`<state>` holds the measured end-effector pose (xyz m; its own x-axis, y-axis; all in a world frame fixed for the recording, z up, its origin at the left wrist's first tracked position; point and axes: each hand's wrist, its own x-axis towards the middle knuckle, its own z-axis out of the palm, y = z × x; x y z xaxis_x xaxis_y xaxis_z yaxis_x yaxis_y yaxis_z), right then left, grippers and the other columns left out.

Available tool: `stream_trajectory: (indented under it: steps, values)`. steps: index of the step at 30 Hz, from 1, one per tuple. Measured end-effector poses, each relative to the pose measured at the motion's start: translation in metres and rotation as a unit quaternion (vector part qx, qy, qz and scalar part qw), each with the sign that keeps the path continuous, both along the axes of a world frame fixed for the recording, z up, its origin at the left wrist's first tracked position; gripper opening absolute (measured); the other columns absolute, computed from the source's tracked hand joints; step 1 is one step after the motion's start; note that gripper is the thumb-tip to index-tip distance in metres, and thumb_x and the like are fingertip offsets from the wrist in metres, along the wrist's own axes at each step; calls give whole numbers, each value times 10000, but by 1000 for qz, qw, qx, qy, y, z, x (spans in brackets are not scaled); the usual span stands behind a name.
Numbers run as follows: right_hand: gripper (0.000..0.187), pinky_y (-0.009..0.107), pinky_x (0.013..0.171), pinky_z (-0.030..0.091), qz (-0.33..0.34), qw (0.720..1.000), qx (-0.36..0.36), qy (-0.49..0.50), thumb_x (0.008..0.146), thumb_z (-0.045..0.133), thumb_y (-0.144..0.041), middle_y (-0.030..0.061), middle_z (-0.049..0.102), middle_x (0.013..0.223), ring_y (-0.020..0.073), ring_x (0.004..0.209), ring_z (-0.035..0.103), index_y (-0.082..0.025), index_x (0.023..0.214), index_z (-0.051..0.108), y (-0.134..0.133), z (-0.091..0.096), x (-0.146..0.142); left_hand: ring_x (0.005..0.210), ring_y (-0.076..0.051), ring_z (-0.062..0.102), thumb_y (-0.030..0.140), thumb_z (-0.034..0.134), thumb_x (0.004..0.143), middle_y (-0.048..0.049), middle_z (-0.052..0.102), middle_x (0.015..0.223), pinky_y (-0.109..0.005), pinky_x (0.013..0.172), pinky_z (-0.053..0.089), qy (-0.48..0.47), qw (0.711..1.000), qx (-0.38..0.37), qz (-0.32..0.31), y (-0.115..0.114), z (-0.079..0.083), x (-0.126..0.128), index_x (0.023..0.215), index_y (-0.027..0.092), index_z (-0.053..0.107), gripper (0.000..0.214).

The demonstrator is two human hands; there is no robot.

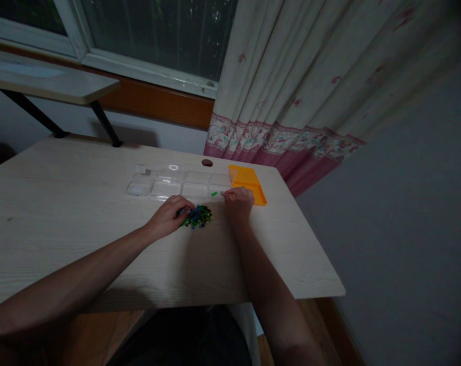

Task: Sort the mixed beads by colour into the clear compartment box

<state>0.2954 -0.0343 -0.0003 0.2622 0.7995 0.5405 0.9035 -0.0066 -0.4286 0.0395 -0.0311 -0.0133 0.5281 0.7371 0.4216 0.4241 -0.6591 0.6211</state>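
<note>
A heap of small coloured pieces (200,216), mostly green, blue and dark, lies on the table. At its left side my left hand (173,213) rests with curled fingers touching the pieces; what it grips is too small to tell. Behind the heap is a clear plastic tray (195,190) with several compartments. One bright green piece (214,193) lies at the tray's near right end. Just right of that piece, my right hand (239,199) has its thumb and fingers pinched together. Anything between those fingertips is too small to name.
A yellow plastic tray (259,195) lies beyond my right hand. The wooden table (81,218) has a round cable hole (207,162) near its back edge. A raised shelf (62,84) stands at the back left, and a curtain (276,101) hangs behind the table.
</note>
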Motion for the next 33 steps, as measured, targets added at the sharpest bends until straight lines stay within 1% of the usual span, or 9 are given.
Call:
stream_trajectory:
  steps: [4, 9, 17, 21, 24, 27, 29, 30, 33]
  values:
    - [147, 366, 911, 344, 2, 1000, 0, 0, 941, 662, -293, 60, 703, 965, 243, 1025, 540, -219, 838, 735, 2, -1, -1, 974, -225, 626, 293, 511, 984, -66, 696, 977, -386, 913, 484, 6, 1000, -3, 4, -1, 1, 1, 1058, 208, 714, 232]
    - [152, 365, 914, 345, 10, 1000, -19, 0, 944, 660, -282, 59, 713, 969, 240, 1036, 541, -221, 836, 749, 2, 0, -2, 979, -225, 626, 294, 506, 987, -66, 700, 975, -388, 920, 482, 7, 1000, -3, 1, -1, 3, 0, 1062, 205, 716, 240]
    - [141, 357, 887, 333, 22, 1000, -9, -4, 927, 691, -269, 56, 737, 967, 228, 1007, 544, -217, 821, 767, 7, -9, 2, 995, -227, 621, 292, 485, 994, -73, 698, 1001, -403, 951, 470, 3, 1000, -10, -1, -1, 0, 0, 1073, 201, 705, 251]
    - [166, 360, 893, 335, 29, 1000, -7, -6, 948, 661, -272, 60, 738, 979, 224, 1001, 545, -220, 842, 778, 7, -11, 2, 986, -235, 609, 292, 474, 1001, -82, 675, 995, -405, 925, 472, 3, 1000, -6, 1, -2, 9, -4, 1091, 189, 692, 257]
    - [166, 358, 899, 342, 38, 999, 5, -5, 955, 650, -269, 63, 734, 980, 223, 1002, 547, -220, 865, 781, 8, -12, 2, 987, -248, 582, 351, 543, 986, -76, 653, 986, -408, 915, 453, 36, 999, 33, -3, -2, 21, -10, 1066, 193, 679, 224]
    - [144, 358, 910, 356, 37, 999, -4, -7, 949, 665, -259, 58, 734, 983, 218, 1007, 550, -218, 872, 779, 8, -12, 1, 991, -246, 561, 425, 630, 950, -67, 632, 1000, -382, 906, 438, 88, 992, 65, -57, -1, 28, -14, 983, 197, 667, 233]
    - [122, 360, 917, 364, 34, 999, -12, -8, 942, 680, -256, 49, 737, 988, 215, 1011, 552, -225, 878, 779, 8, -10, 0, 991, -245, 554, 467, 667, 925, -64, 621, 1005, -365, 886, 433, 124, 985, 74, -90, 0, 28, -16, 962, 200, 661, 269]
    - [115, 360, 919, 366, 34, 999, -13, -7, 941, 684, -258, 45, 737, 989, 215, 1014, 553, -229, 882, 779, 8, -9, 0, 995, -247, 553, 482, 675, 919, -66, 616, 1008, -361, 879, 430, 137, 983, 77, -95, 0, 27, -16, 967, 200, 659, 286]
    - [111, 361, 922, 369, 37, 999, -9, 0, 941, 685, -262, 40, 736, 991, 218, 1022, 555, -234, 895, 782, 6, -7, -2, 1004, -253, 553, 504, 668, 923, -73, 613, 1022, -364, 869, 419, 164, 980, 83, -81, -1, 23, -15, 992, 196, 641, 316]
